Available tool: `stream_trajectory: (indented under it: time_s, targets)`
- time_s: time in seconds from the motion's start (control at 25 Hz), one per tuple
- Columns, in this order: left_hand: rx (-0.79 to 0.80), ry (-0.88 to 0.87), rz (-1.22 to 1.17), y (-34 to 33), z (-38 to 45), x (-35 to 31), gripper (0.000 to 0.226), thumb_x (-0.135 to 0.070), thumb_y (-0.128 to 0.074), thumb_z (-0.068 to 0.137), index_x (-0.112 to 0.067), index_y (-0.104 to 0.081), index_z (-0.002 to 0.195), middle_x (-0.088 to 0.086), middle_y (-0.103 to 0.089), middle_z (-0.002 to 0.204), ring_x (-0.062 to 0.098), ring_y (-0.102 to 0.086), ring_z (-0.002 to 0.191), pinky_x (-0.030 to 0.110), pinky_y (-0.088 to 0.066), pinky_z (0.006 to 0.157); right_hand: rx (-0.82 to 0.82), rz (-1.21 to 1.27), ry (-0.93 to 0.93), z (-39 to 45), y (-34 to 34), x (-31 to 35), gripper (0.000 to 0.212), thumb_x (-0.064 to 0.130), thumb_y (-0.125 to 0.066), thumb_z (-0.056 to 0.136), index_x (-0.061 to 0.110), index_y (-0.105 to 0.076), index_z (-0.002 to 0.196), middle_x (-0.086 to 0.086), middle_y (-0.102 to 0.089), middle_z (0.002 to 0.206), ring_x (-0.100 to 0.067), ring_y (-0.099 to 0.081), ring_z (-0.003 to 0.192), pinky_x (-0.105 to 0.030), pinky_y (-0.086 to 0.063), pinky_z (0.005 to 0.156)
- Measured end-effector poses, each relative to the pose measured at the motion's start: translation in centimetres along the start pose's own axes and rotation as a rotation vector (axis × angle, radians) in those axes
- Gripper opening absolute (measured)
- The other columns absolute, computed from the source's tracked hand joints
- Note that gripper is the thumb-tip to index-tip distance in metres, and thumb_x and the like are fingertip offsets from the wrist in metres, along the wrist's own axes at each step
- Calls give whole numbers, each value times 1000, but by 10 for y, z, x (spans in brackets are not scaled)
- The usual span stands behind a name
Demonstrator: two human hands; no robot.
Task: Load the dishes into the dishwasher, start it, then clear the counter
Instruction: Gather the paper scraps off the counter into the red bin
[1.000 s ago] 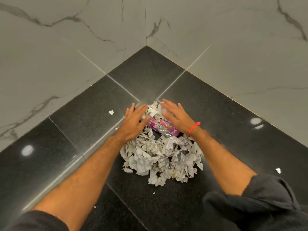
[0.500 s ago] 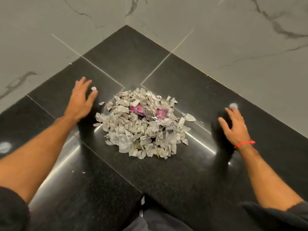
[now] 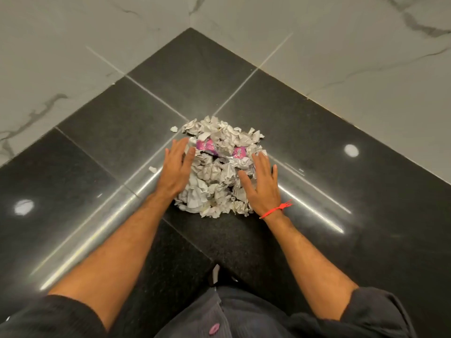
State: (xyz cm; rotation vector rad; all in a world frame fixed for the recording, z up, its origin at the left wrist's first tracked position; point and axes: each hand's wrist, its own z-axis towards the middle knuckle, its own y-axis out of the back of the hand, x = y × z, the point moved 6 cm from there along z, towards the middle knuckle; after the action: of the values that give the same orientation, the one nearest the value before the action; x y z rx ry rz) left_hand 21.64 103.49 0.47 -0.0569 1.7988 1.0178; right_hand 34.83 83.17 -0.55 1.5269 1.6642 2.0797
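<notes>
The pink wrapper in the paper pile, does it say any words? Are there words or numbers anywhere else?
Pink wrapper: white lettering shows on it, but it is upside down, crumpled and too blurred to read.
Crumpled paper scraps: faint grey print on some pieces, too small to read.
Black counter, marble walls, red wrist thread: no words or numbers.

The single head-worn view looks steeply down and forward from close above the black counter [image 3: 317,147], facing its corner between marble walls [image 3: 341,45], with both forearms reaching in from the bottom edge.
</notes>
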Motion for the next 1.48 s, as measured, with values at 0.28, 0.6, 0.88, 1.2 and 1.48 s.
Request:
stream_trajectory:
  time_s: [0.28, 0.6, 0.88, 1.2, 1.48]
  targets:
    - [-274, 71, -61, 21, -51, 23, 75, -70, -26, 99, -21, -40, 154, 3, -35, 162, 17, -28, 150, 55, -26, 122, -170, 290, -3, -5, 27, -1, 63, 50, -53, 98, 22, -36, 151, 0, -27, 161, -12, -20, 149, -43, -22, 122]
    - [-400, 105, -239, -61, -93, -27, 50, -43, -31, 109, -28, -34, 156, -5, -16, 169, 11, -9, 156, 56, -3, 126, -53, 228, 136, -24, -35, 50, 59, 55, -33, 99, 27, -39, 151, -1, -19, 164, -14, -10, 153, -52, -12, 122]
    - [-509, 122, -843, -72, -83, -43, 39, -13, -42, 106, -11, -51, 144, 5, -39, 160, 3, -33, 146, 18, -25, 120, -78, 725, 66, -22, -50, 67, 44, 35, -45, 99, 16, -58, 136, -7, -45, 151, -11, -36, 143, -34, -32, 118]
    - [-460, 144, -1085, -59, -86, -69, 42, -24, -47, 105, -21, -49, 148, -5, -41, 159, 5, -36, 146, 38, -26, 125, 68, 1161, -27, -21, -40, 80, 36, 19, -51, 102, 10, -56, 136, -6, -56, 142, -18, -48, 136, -48, -34, 117]
    - [-612, 68, -1043, -13, -114, -80, 39, -26, -42, 107, -28, -48, 145, -4, -38, 161, 6, -32, 149, 38, -24, 126, 149, 1148, 141, -38, -28, 135, 37, 16, -47, 103, 7, -53, 138, -8, -52, 145, -16, -46, 138, -43, -35, 117]
